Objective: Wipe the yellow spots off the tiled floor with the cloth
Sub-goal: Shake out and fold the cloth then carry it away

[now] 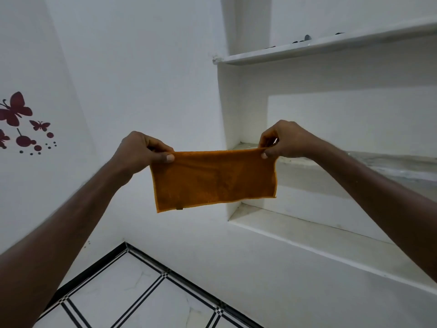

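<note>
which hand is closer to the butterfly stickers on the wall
Left. The left hand pinches the cloth at its corner on the side of the butterfly stickers; the right hand holds the far corner, by the shelves.

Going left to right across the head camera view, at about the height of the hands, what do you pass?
Butterfly stickers on the wall → left hand → orange cloth stretched between both hands → right hand → recessed wall shelves.

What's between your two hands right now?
In the head view, only the orange cloth, stretched taut in the air from left hand to right hand.
</note>
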A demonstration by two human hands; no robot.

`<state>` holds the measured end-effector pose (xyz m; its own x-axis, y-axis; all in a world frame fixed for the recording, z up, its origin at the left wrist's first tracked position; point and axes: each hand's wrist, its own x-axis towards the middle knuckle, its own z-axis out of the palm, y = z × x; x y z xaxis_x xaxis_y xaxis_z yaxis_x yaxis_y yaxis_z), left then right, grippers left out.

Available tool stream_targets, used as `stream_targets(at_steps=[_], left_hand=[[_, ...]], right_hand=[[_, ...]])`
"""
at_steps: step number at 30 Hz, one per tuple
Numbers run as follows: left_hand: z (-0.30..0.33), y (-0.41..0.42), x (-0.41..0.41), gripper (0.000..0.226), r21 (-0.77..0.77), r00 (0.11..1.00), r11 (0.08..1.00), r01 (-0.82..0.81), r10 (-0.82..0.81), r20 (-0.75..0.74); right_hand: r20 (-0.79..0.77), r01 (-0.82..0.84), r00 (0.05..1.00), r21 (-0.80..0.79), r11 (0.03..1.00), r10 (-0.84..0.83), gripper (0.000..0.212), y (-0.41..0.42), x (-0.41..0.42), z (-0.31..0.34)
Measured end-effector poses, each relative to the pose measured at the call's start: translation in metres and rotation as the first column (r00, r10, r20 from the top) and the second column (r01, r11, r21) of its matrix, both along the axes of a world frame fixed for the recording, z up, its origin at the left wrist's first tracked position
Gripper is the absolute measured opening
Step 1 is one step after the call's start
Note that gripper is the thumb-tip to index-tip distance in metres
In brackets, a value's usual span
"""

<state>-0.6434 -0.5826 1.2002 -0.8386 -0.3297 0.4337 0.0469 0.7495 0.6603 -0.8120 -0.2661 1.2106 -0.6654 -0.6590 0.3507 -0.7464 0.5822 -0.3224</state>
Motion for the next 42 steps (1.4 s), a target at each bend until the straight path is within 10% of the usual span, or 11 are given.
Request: stream_targets(at_steps=[12, 26, 33, 42], left_hand=[[0.02, 0.009, 0.03, 0.016, -0.276, 0.996, 0.96, -0.039, 0.061, 0.072], [0.022, 0.028, 0.059, 0.021, 0.289, 0.991, 0.951, 0.106, -0.079, -0.105], [-0.026, 0.034, 0.023, 0.028, 0.549, 0.993, 0.828, -0.115, 0.118, 0.029], [-0.058, 0.108, -0.044, 0.018, 0.431, 0.99, 0.893, -0.132, 0.095, 0.107]], right_hand=[[-0.085, 0.021, 0.996, -0.179, 0.984, -0.036, 0.019, 0.022, 0.007, 0.016], [0.05, -0.001, 0.998, -0.607, 0.795, 0.039, 0.017, 0.041, 0.019, 0.013], [0.325, 0.192, 0.946, -0.589, 0.785, 0.012, 0.03, 0.019, -0.005, -0.035], [0.611, 0.233, 0.765, -0.554, 0.8, 0.201, 0.02, -0.044, 0.025, -0.075]])
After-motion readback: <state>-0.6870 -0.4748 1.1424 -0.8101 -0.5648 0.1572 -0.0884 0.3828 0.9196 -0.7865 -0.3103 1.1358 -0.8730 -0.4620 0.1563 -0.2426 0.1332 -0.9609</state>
